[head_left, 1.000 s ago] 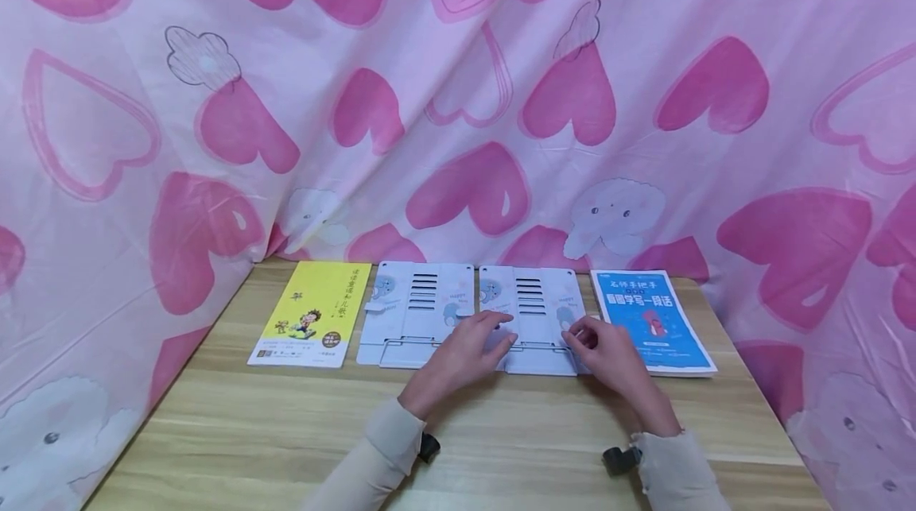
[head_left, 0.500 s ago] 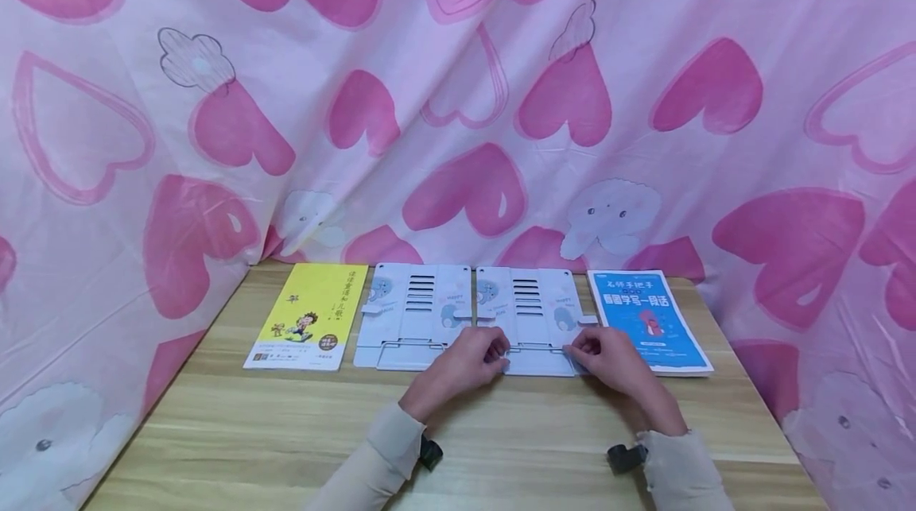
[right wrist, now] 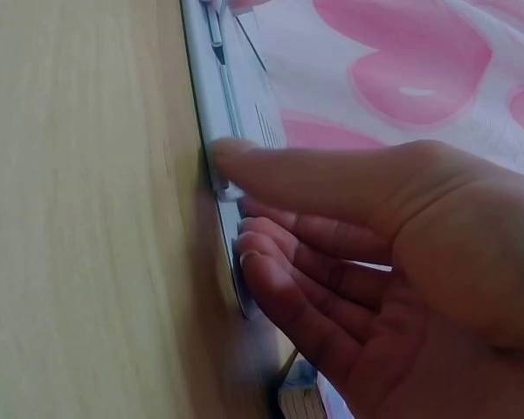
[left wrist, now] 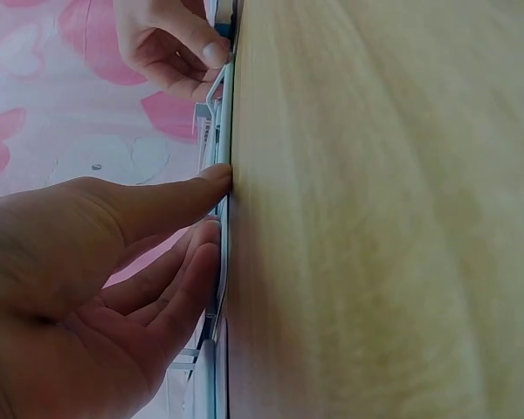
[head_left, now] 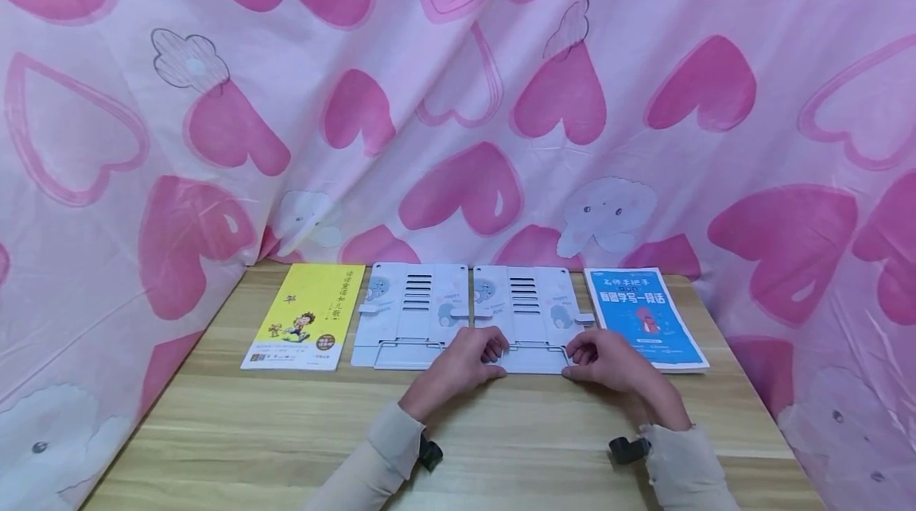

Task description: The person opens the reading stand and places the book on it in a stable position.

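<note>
In the head view, two pale blue book stands with slotted backs and elephant prints lie side by side. My left hand (head_left: 463, 358) is at the lower left corner of the right book stand (head_left: 525, 312), thumb at its front edge and fingers curled by the wire page holder. On the lower right corner, my right hand (head_left: 614, 358) does the same. The left wrist view shows my thumb and fingertips pinching the low edge of the stand (left wrist: 224, 262). The right wrist view has my right thumb pressed on the stand's front lip (right wrist: 211, 105), fingers curled behind.
Beside the hands lies the left book stand (head_left: 411, 312). A yellow book (head_left: 308, 308) is at the far left and a blue book (head_left: 647, 316) at the right. A pink heart-print curtain (head_left: 458, 98) hangs behind the wooden table (head_left: 529, 439).
Both hands have come down from above the right book stand to its lower corners. The left hand's fingers have curled in, and both thumbs now sit at the front edge.
</note>
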A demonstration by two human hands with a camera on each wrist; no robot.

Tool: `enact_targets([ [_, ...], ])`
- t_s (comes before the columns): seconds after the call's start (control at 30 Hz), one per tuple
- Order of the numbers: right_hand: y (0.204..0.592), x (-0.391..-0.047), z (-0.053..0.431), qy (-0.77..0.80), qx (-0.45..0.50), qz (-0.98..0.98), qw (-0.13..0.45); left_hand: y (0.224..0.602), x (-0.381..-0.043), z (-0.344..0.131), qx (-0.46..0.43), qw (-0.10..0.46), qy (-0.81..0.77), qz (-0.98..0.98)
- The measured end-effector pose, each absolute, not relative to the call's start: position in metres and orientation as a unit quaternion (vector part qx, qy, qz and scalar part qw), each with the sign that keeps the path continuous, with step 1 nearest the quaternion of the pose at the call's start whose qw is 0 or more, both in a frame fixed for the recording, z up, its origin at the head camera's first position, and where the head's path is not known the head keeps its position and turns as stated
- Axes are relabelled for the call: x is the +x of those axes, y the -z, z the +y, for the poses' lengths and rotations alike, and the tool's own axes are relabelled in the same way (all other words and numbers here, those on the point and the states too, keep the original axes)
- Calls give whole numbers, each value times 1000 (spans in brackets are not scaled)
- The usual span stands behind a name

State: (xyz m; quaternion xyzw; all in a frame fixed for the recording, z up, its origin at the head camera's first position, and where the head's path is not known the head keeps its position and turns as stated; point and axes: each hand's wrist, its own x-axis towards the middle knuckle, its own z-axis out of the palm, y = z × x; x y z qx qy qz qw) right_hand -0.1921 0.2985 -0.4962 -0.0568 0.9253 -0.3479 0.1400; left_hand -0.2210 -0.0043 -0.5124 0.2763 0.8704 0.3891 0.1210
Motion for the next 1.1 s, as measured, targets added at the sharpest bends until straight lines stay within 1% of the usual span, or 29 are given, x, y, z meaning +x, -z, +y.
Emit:
enact_targets([
  [0.2, 496, -192, 298, 340, -60, 926, 152, 514, -220, -4, 269, 120, -405, 866],
  [0.5, 497, -193, 301, 333, -104, 926, 144, 514, -216, -3, 245, 131, -408, 870],
  [0.73, 498, -194, 303, 332, -123, 925, 140, 513, -216, -3, 261, 131, -403, 867],
  [0.93, 498, -194, 301, 338, -116, 922, 147, 514, -216, -3, 282, 119, -398, 865],
  [1.1, 498, -194, 300, 343, -111, 921, 151, 515, -216, -3, 281, 122, -399, 865],
])
